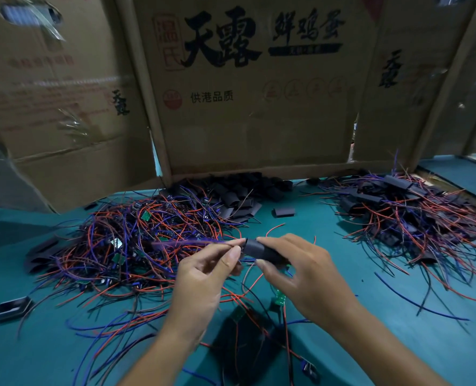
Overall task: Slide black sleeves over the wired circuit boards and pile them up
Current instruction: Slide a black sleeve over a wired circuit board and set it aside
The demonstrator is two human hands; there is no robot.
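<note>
Pinching the wires [203, 242], the left hand [203, 277] should pull straight while the right hand [303, 277] holds the black sleeve [259, 250] steady.

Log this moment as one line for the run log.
left hand pinches purple wires | right hand grips black sleeve | finished pile right

The bench [329, 224] shows a bare green strip between the tangle of loose wired boards [125, 240] on the left and the pile of sleeved boards [409, 215] on the right, broken only by one stray sleeve [283, 212]. Cardboard boxes [253, 107] wall off the back, with a heap of black sleeves [237, 193] at their foot. Stray wires [125, 327] cross the near bench on the left.
</note>
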